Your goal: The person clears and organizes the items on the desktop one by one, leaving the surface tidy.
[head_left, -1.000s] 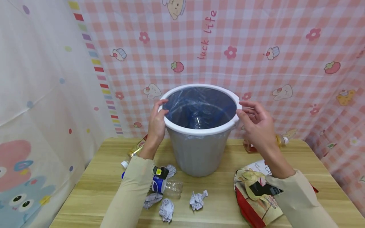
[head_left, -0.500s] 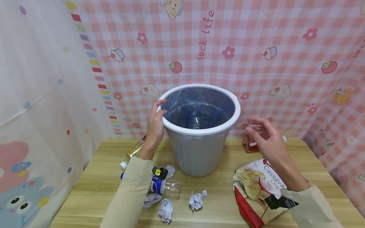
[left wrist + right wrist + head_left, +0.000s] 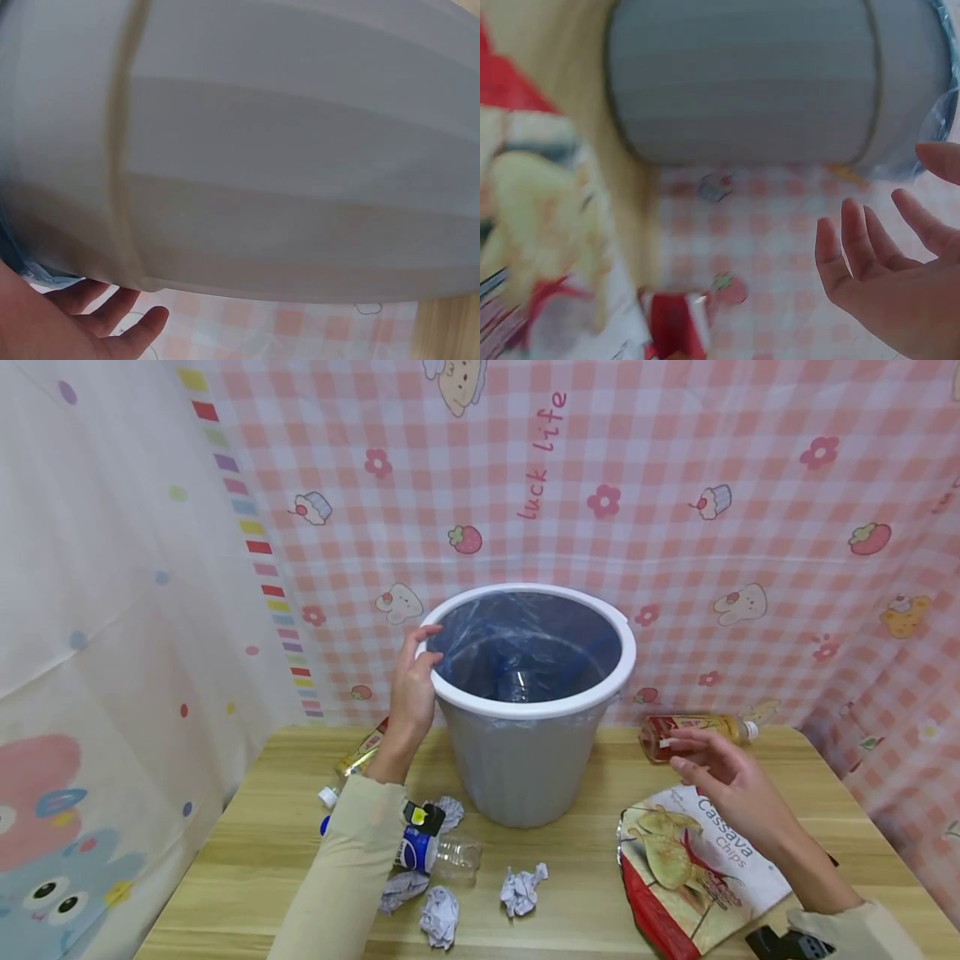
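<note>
A grey trash can (image 3: 521,768) with a white rim and a clear plastic liner (image 3: 480,618) stands upright on the table. My left hand (image 3: 412,697) grips its rim at the left, thumb and a finger over the edge. In the left wrist view, the can's grey wall (image 3: 300,165) fills most of the picture. Inside the can, a clear plastic bottle (image 3: 517,685) is partly visible. My right hand (image 3: 738,785) hangs with loosely bent fingers over a Cassava Chips bag (image 3: 675,868). Just behind its fingertips lies a bottle with amber liquid (image 3: 701,727); no contact is visible.
Several crumpled paper balls (image 3: 521,892) lie before the can. Near them is a clear bottle with a blue label (image 3: 453,857), partly behind my left sleeve. Another yellowish bottle (image 3: 363,752) lies at the left. A pink checked curtain (image 3: 525,468) hangs behind the wooden table (image 3: 232,852).
My right hand has left the can's rim and moved right, then down toward the chips bag and the amber bottle. My left hand stays on the rim.
</note>
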A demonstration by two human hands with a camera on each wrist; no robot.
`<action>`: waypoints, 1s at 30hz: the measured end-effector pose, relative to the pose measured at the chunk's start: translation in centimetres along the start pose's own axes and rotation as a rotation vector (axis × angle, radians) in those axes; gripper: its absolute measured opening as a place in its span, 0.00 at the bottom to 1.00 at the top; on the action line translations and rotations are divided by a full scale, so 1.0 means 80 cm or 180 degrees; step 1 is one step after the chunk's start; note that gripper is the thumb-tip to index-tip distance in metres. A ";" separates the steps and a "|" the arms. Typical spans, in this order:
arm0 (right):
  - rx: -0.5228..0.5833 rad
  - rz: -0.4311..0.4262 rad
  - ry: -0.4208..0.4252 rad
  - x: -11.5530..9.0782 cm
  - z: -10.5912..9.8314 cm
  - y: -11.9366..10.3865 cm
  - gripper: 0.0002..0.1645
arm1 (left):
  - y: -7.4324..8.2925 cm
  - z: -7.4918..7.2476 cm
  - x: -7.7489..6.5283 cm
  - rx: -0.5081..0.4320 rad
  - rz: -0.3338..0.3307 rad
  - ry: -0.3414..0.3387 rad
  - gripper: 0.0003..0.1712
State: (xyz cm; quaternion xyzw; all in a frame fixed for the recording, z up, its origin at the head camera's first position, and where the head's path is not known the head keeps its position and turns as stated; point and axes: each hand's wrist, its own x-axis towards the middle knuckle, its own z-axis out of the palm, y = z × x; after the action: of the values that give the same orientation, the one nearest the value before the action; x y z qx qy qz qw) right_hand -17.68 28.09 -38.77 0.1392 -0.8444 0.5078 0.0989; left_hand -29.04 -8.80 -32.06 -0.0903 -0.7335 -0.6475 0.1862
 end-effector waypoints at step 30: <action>0.1074 0.1505 -0.2231 -0.108 -0.079 0.124 0.26 | -0.002 0.001 -0.001 0.0043 0.0011 0.0019 0.24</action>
State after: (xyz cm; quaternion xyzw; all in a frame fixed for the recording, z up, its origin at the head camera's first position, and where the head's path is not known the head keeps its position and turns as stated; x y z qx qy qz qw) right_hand -12.71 39.29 -46.70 0.1202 -0.7410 0.5691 -0.3356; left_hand -29.05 -8.77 -32.22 -0.0885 -0.7371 -0.6424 0.1901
